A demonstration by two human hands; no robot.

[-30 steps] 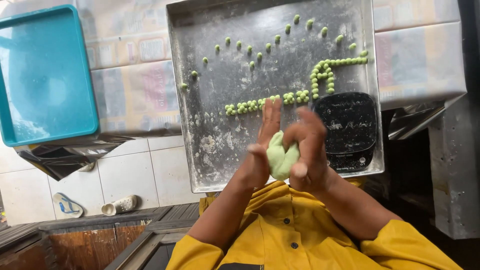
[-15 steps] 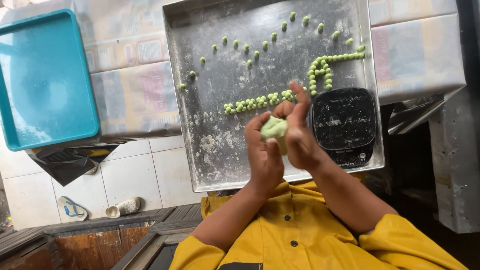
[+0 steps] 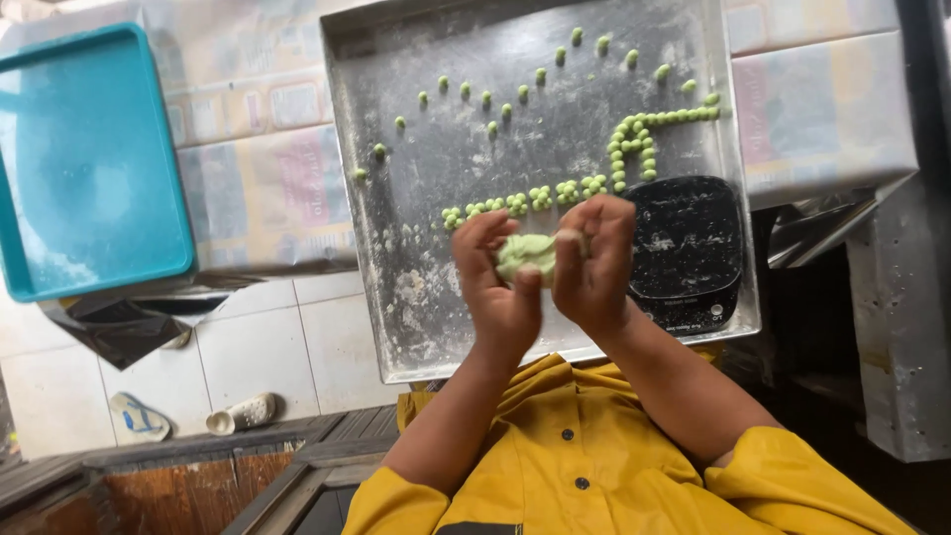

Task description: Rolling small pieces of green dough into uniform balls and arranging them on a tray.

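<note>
Both my hands are raised together over a floured metal tray (image 3: 416, 297), with a lump of pale green dough (image 3: 525, 255) pinched between them. My left hand (image 3: 495, 282) cups the lump from the left and below. From the right, the fingers of my right hand (image 3: 594, 258) press on it. Several small green dough balls (image 3: 540, 196) lie on the tray in a curved line and a row just beyond my fingertips, with a denser cluster (image 3: 634, 144) to the right. My sleeves are yellow.
A black digital scale (image 3: 688, 248) dusted with flour sits on the tray's right side, close to my right hand. A teal plastic tray (image 3: 84, 168) lies at the left on paper-covered boxes. White floor tiles and a slipper (image 3: 243, 411) show below.
My hands have lifted a little further over the tray and shifted slightly left. The dough lump has turned between my palms and fingers.
</note>
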